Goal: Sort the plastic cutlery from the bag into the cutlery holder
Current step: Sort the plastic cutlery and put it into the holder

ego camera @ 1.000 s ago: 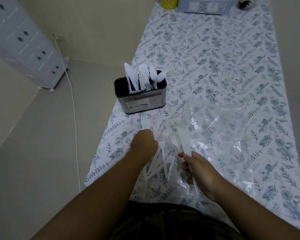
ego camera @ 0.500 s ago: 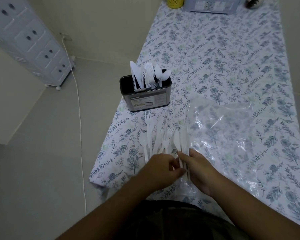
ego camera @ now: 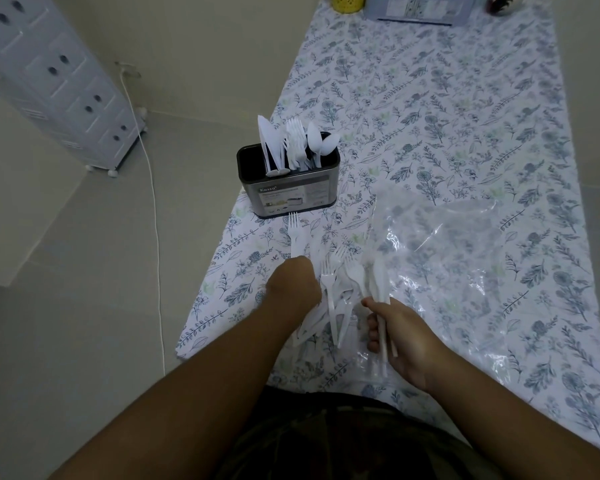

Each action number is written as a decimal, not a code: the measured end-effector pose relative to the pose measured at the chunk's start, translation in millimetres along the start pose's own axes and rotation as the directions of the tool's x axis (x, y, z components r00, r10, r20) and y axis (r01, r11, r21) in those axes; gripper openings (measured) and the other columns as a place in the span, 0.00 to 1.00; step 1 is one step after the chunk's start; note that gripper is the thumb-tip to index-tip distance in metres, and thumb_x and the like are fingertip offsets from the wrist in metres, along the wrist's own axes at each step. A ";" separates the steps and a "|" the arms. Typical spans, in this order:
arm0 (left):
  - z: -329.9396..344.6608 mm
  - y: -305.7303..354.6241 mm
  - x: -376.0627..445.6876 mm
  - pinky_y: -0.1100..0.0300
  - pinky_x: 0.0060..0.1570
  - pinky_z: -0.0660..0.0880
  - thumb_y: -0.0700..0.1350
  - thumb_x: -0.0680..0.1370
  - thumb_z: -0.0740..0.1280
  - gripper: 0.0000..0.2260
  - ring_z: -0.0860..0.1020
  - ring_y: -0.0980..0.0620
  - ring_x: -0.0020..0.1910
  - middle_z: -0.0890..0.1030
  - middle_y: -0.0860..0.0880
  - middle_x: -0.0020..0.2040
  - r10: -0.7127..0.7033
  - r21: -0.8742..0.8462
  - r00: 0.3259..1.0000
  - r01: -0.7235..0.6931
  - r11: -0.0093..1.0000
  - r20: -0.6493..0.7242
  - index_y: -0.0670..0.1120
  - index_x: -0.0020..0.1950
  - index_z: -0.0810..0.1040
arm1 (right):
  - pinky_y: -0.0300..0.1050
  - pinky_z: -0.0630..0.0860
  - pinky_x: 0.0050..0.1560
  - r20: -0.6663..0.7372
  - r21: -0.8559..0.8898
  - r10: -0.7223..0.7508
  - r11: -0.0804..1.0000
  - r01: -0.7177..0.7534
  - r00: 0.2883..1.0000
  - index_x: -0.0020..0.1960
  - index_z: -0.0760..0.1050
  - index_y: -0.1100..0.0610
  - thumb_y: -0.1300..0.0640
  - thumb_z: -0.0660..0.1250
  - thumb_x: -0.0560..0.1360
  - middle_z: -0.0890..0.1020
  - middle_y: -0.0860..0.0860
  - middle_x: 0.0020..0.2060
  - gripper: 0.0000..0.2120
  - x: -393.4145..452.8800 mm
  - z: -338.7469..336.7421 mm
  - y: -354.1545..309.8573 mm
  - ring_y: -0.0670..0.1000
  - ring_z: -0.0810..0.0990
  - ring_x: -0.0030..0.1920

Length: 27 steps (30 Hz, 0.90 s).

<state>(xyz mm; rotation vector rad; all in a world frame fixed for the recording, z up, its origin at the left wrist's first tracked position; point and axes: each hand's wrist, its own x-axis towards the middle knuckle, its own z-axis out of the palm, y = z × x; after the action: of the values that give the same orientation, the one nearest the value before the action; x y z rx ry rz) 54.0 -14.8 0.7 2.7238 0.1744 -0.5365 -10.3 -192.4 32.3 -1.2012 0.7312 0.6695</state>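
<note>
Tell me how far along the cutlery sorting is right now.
Partly done. The cutlery holder already has knives, forks and spoons standing in it. The right hand grips a few pieces; the left hand is at a fork on the tablecloth. A loose pile between the hands is left, beside the clear bag.

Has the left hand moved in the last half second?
Yes. The left hand has gone forward, away from the right hand and toward the cutlery holder, over the fork lying there.
</note>
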 end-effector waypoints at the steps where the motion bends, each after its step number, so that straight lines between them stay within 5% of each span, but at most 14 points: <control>1: 0.1 1.8 2.0 0.58 0.35 0.68 0.43 0.77 0.65 0.12 0.77 0.47 0.42 0.69 0.50 0.36 -0.002 -0.005 1.000 0.002 1.000 0.019 0.45 0.36 0.66 | 0.43 0.70 0.30 0.018 0.002 -0.007 1.000 0.007 1.000 0.55 0.74 0.60 0.57 0.64 0.83 0.71 0.51 0.30 0.06 -0.5 0.6 0.9 0.49 0.68 0.28; 4: -0.5 2.4 2.7 0.60 0.32 0.66 0.43 0.76 0.66 0.12 0.74 0.48 0.39 0.68 0.51 0.35 0.010 -0.025 0.998 -0.009 1.000 0.058 0.45 0.36 0.66 | 0.49 0.78 0.36 0.044 -0.090 0.008 0.996 -0.004 0.999 0.58 0.75 0.58 0.50 0.62 0.84 0.74 0.54 0.36 0.12 -5.7 0.9 1.7 0.52 0.73 0.33; 10: 7.0 -11.9 0.5 0.61 0.26 0.62 0.44 0.78 0.65 0.16 0.66 0.55 0.29 0.68 0.50 0.32 -0.038 -0.096 0.997 0.044 0.994 0.067 0.46 0.33 0.64 | 0.44 0.72 0.32 0.040 -0.191 -0.002 0.981 0.009 0.999 0.59 0.77 0.57 0.47 0.61 0.84 0.75 0.54 0.39 0.14 -4.9 1.7 2.1 0.51 0.72 0.33; 16: 11.7 -12.2 -10.6 0.59 0.35 0.69 0.45 0.80 0.63 0.05 0.73 0.52 0.39 0.73 0.50 0.40 -0.082 -0.018 0.995 0.083 0.996 0.050 0.45 0.45 0.71 | 0.44 0.70 0.30 0.010 -0.125 0.004 0.992 -0.002 1.000 0.61 0.77 0.62 0.54 0.65 0.82 0.76 0.53 0.35 0.14 0.2 3.3 1.1 0.50 0.71 0.31; 20: 11.3 -13.8 -12.7 0.57 0.40 0.70 0.47 0.81 0.64 0.08 0.72 0.50 0.43 0.77 0.46 0.47 -0.064 0.002 0.998 0.064 0.998 0.029 0.43 0.54 0.73 | 0.44 0.67 0.29 0.026 -0.039 0.046 0.998 -0.045 0.999 0.61 0.80 0.62 0.56 0.65 0.80 0.75 0.53 0.35 0.13 3.9 3.3 0.9 0.50 0.70 0.31; 24: 9.6 -14.3 -12.9 0.57 0.40 0.72 0.42 0.81 0.62 0.04 0.74 0.50 0.42 0.79 0.46 0.48 -0.074 0.025 0.997 0.073 0.997 0.020 0.43 0.53 0.74 | 0.49 0.78 0.36 0.095 -0.113 0.066 0.992 -0.056 0.993 0.63 0.76 0.53 0.53 0.60 0.84 0.77 0.55 0.43 0.11 3.6 1.2 3.6 0.53 0.77 0.38; 27: 6.8 -13.7 -14.5 0.58 0.37 0.71 0.42 0.81 0.61 0.04 0.75 0.50 0.41 0.76 0.48 0.42 -0.075 -0.013 0.997 0.075 0.997 0.021 0.44 0.46 0.72 | 0.49 0.78 0.37 0.121 -0.210 0.060 0.977 -0.034 0.991 0.63 0.74 0.49 0.59 0.59 0.83 0.79 0.56 0.47 0.12 1.4 1.3 5.3 0.53 0.77 0.39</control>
<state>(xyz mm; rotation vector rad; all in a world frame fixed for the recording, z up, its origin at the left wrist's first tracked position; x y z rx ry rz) 35.7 -5.3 -4.0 2.7067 0.2751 -0.5816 -13.4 -189.8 28.4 -1.3215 0.5956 0.8702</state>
